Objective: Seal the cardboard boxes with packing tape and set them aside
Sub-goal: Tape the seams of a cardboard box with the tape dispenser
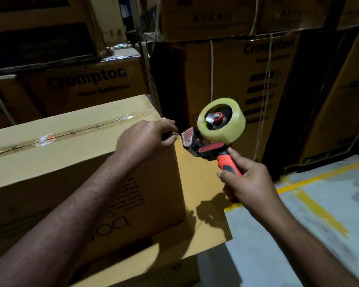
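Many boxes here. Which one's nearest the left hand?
The near box with the taped top seam, its corner right by the left hand. The Crompton boxes stand stacked behind it, farther off, bound with white straps.

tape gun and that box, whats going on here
A person is taping a cardboard box shut. The right hand grips the tape dispenser by its orange handle, held in the air just off the box's right end. The left hand pinches the loose tape end at the box's top corner. Clear tape already runs along the top seam.
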A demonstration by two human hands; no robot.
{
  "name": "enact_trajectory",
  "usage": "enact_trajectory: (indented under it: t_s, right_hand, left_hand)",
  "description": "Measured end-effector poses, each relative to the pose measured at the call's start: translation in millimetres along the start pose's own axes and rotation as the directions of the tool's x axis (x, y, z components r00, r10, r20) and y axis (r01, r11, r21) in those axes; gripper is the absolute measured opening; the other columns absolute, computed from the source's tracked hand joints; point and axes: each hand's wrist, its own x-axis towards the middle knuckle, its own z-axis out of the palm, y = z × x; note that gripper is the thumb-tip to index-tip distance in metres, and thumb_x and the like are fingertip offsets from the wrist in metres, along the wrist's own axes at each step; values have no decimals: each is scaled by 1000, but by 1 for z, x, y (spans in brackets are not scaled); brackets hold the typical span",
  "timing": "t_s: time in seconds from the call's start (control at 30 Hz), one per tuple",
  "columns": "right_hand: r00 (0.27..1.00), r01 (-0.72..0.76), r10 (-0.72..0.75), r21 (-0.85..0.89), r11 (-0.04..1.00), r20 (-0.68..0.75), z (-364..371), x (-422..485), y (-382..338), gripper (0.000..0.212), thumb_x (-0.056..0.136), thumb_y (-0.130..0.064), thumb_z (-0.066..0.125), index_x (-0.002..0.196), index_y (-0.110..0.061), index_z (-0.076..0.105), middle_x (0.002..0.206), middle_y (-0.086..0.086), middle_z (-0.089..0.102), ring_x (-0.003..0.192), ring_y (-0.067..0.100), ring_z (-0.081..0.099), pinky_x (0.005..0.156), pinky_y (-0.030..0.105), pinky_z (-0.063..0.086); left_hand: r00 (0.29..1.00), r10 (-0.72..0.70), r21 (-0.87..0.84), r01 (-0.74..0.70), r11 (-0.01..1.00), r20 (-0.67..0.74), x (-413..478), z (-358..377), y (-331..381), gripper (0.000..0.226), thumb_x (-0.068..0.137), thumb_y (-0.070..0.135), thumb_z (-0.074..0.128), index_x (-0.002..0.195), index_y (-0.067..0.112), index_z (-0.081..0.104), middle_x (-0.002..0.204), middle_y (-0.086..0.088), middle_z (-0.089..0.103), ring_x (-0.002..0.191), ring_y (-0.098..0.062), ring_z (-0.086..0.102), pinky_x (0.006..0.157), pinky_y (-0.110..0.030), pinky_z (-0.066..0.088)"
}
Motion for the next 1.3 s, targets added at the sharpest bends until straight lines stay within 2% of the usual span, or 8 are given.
enact_trajectory:
  t_s: [0.23, 0.47, 0.7, 0.87, 1.03, 1.13, 1.23, 1.3]
  right_hand:
    - [969, -247, 236, 199, 948, 79, 61, 54, 69, 67, 91, -5, 66, 150, -18, 37, 99, 16, 64, 56, 26, 58, 56, 38, 55]
    - [922, -382, 356, 220, 898, 149, 109, 86, 114, 39, 93, -1, 60, 119, -27, 49, 92, 23, 58, 54, 27, 54, 50, 34, 51]
    - [889, -439, 399, 169, 882, 224, 154, 108, 150, 49, 90, -7, 67, 134, -12, 45, 86, 24, 63, 55, 28, 59, 51, 36, 52]
    - [883, -440, 406, 117, 890, 235, 179, 116, 172, 54, 86, -14, 73, 132, -21, 46, 92, 23, 68, 58, 27, 64, 54, 39, 53]
    - [928, -234, 322, -379, 895, 188, 187, 121, 169, 38, 90, -38, 64, 124, -27, 50, 90, 2, 67, 63, 17, 67, 46, 28, 49]
    - [930, 43, 274, -813, 581, 245, 178, 133, 156, 40, 84, -61, 51, 112, -32, 56, 90, -5, 65, 80, 16, 63, 63, 28, 49]
    - [948, 70, 238, -870, 488, 210, 168, 147, 130, 44, 87, -61, 52, 102, -23, 67, 91, 1, 66, 83, 20, 63, 63, 28, 47]
    - [986, 74, 66, -755, 652, 154, 159, 153, 98, 40, 91, -52, 55, 105, -18, 70, 93, 4, 69, 83, 21, 64, 66, 33, 54]
  left_hand:
    - [966, -259, 213, 249, 945, 23, -5, 2, 6, 67, 93, 48, 45, 153, 19, 35, 166, -5, 26, 140, -23, 43, 96, -40, 46]
    - [975, -219, 246, 206, 947, 26, -17, 3, -1, 69, 94, 49, 36, 156, 18, 31, 162, -4, 34, 147, -18, 33, 116, -43, 31]
    - [978, -189, 221, 165, 961, 93, -36, -10, -11, 80, 87, 54, 21, 160, 21, 21, 167, 0, 23, 152, -13, 21, 121, -39, 20]
    - [991, -130, 224, 129, 966, -9, -59, -12, -32, 71, 78, 51, 41, 134, 14, 64, 138, -5, 63, 127, -19, 61, 100, -47, 49]
    - [992, -129, 235, 127, 964, -8, -63, -5, -39, 67, 79, 51, 45, 128, 13, 69, 132, -7, 67, 123, -21, 64, 96, -50, 53]
    - [991, -133, 261, 123, 958, 21, -62, -5, -38, 70, 84, 55, 38, 136, 14, 63, 139, -6, 63, 129, -21, 59, 102, -49, 48]
    - [985, -168, 243, 153, 958, 40, -62, -8, -30, 79, 91, 68, 24, 143, 17, 56, 146, -4, 56, 136, -20, 53, 108, -50, 43]
    - [975, -204, 207, 181, 961, 92, -60, -14, -22, 94, 88, 75, -3, 154, 23, 38, 160, 2, 39, 148, -16, 35, 118, -50, 33]
